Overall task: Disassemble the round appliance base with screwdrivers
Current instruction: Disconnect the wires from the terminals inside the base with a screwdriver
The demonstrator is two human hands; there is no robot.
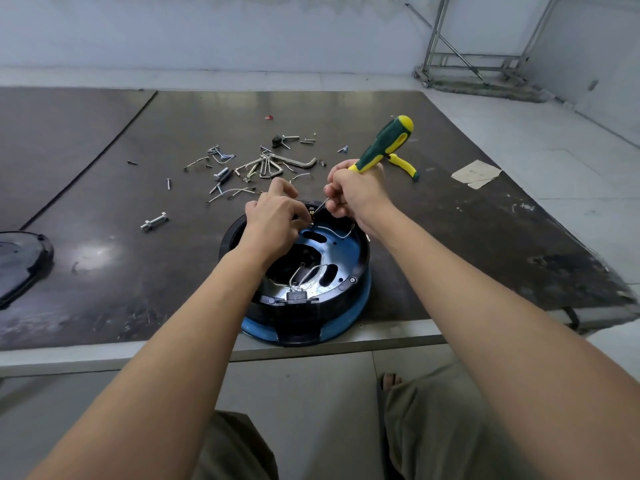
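Note:
The round appliance base, black with a blue rim, lies open side up at the near edge of the dark board. Grey wires loop inside it. My right hand grips a green and yellow screwdriver, handle tilted up to the right, its thin shaft angled down into the base's far rim. My left hand sits over the far left of the base, fingers curled at a small part beside the screwdriver tip; what they pinch is hidden.
Several loose screws, bolts and hex keys lie scattered behind the base. A second yellow-handled tool lies to the right, with paper scraps beyond. A black round cover sits at the left edge. A bolt lies left.

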